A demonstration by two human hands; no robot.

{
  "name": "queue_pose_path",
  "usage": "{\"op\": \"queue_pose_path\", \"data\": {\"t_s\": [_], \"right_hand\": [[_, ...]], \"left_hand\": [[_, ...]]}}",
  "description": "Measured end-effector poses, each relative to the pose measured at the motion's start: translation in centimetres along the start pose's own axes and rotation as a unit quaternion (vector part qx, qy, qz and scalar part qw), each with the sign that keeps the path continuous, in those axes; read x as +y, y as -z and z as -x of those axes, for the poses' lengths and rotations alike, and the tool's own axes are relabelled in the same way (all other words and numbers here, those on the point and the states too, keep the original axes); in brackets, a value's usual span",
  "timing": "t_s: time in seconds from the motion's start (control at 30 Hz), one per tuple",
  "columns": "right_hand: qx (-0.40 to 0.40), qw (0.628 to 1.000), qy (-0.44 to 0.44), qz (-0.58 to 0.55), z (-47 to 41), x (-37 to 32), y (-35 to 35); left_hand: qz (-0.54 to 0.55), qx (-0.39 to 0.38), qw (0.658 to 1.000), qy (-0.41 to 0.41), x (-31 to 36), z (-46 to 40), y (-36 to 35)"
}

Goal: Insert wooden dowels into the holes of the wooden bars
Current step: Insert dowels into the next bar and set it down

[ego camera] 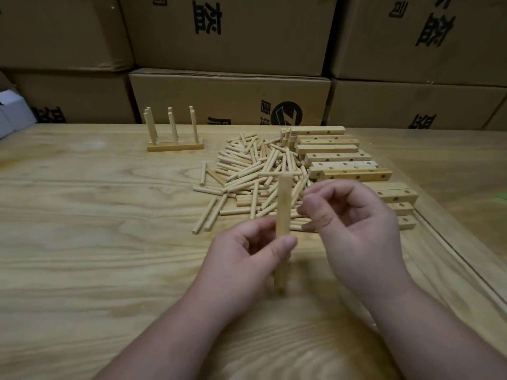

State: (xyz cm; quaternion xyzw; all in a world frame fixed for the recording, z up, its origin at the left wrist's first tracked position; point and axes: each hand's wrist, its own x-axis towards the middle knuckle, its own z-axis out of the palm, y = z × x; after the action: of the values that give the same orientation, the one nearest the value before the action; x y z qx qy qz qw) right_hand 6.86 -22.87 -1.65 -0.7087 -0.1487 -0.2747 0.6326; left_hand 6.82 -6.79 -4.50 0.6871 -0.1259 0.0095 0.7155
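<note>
My left hand (247, 259) grips a wooden bar (284, 204) that stands on end on the table, thumb and fingers pinching its lower half. Just to the bar's right, my right hand (354, 229) has its fingers curled; whether it holds a dowel I cannot tell. A loose pile of wooden dowels (255, 174) lies behind the hands. Several drilled wooden bars (337, 157) are stacked in rows to the pile's right. At the back left stand finished bars (175, 146) with upright dowels in them.
Stacked cardboard boxes (230, 97) form a wall along the table's far edge. A white box (11, 111) sits at the far left. The wooden table (96, 229) has a raised seam (452, 253) running diagonally on the right.
</note>
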Motion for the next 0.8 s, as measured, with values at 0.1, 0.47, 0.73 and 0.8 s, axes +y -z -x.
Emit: {"op": "queue_pose_path", "data": {"t_s": [0.1,0.47,0.73,0.8], "right_hand": [[-0.011,0.986,-0.051,0.157,-0.6,0.7,2.1],[-0.094,0.821,-0.255,0.502,-1.7,3.4,4.7],[-0.103,0.797,-0.296,0.516,-1.8,2.1,4.4],[-0.089,0.807,-0.281,0.512,-1.9,1.7,4.6]], "left_hand": [[0.119,0.045,0.989,0.069,0.0,-0.5,0.4],[0.241,0.059,0.956,0.158,0.7,-1.5,1.3],[0.233,0.049,0.957,0.169,0.7,-1.7,1.3],[0.245,0.051,0.952,0.174,0.7,-1.7,1.5]]}}
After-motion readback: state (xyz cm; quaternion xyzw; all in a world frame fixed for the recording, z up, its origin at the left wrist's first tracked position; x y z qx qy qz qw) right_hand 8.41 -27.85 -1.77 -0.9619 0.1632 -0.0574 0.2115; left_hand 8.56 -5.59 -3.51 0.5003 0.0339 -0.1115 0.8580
